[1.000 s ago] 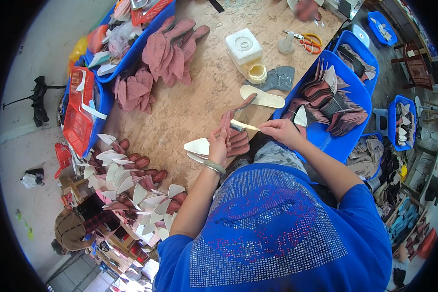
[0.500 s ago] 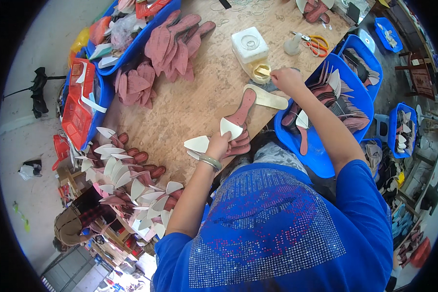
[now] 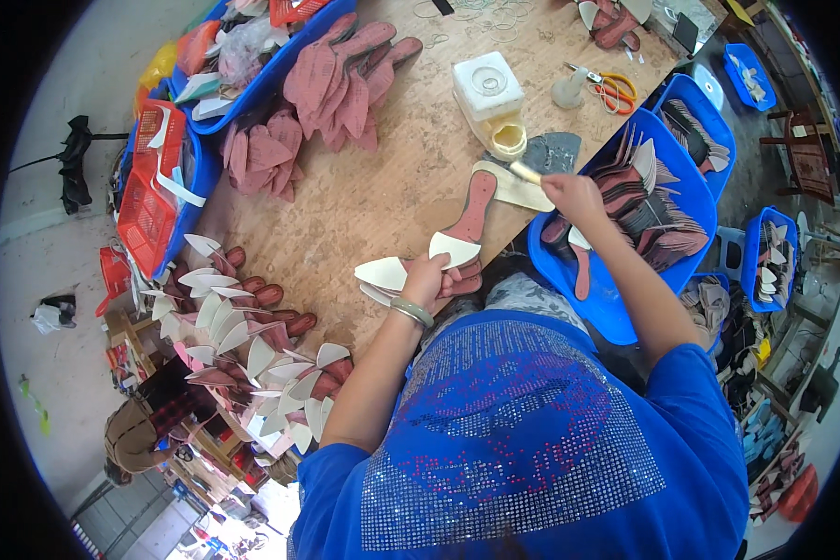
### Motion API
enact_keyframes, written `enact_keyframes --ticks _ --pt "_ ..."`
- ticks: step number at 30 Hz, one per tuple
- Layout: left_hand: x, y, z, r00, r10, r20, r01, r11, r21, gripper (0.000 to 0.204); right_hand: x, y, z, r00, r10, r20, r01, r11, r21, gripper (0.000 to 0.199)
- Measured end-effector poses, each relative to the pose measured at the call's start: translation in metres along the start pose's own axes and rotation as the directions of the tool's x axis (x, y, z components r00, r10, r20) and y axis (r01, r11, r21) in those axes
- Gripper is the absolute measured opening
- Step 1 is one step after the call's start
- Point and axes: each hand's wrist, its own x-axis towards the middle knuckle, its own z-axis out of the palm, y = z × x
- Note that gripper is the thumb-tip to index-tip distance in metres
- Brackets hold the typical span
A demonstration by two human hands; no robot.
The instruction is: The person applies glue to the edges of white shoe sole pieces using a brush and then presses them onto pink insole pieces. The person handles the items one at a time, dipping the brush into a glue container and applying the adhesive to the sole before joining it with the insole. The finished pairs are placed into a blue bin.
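Note:
My left hand (image 3: 427, 280) is closed around several pink insoles at the table edge. The top insole (image 3: 477, 207) points its heel away from me and has a white pointed toe piece (image 3: 455, 246) under my fingers. More white toe pieces (image 3: 381, 273) stick out to the left of the hand. My right hand (image 3: 577, 199) grips a short brush (image 3: 526, 172) with pale bristles, held above a cream-coloured flat piece (image 3: 521, 191) on the table. Just beyond the brush stands a white pot (image 3: 488, 86) with a yellowish cup (image 3: 509, 141) in front.
Piled pink insoles (image 3: 334, 93) lie at the far left, and many with white toes (image 3: 224, 322) line the left edge. Orange-handled scissors (image 3: 616, 93) and a small bottle (image 3: 567, 91) are at the far right. Blue tubs (image 3: 616, 322) stand right; another person (image 3: 135, 434) is lower left.
My right hand has drawn back from the cup toward me and slightly right, bringing the brush out into view. My left hand and the insoles have shifted only slightly.

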Motion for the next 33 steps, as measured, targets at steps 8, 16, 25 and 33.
enact_keyframes --ticks 8,16,25,33 --pt "0.003 0.0 -0.006 0.999 -0.031 -0.025 0.03 0.999 -0.029 0.012 -0.08 -0.029 0.011 0.859 0.091 0.504 -0.388 0.758 0.525 0.022" --pt "0.006 0.004 -0.016 0.998 -0.063 0.027 0.064 0.997 -0.043 0.01 -0.06 -0.006 0.032 0.953 0.063 0.296 -0.189 0.889 0.418 0.021" --pt "-0.001 0.007 -0.013 1.0 0.014 0.016 -0.016 0.987 0.161 0.009 0.003 0.012 0.027 0.972 0.078 0.222 -0.112 0.983 0.145 0.025" --pt "0.001 0.001 -0.007 0.999 0.051 0.0 -0.049 0.974 0.22 0.01 0.026 -0.015 0.041 0.972 -0.115 0.205 0.109 0.993 0.041 0.02"
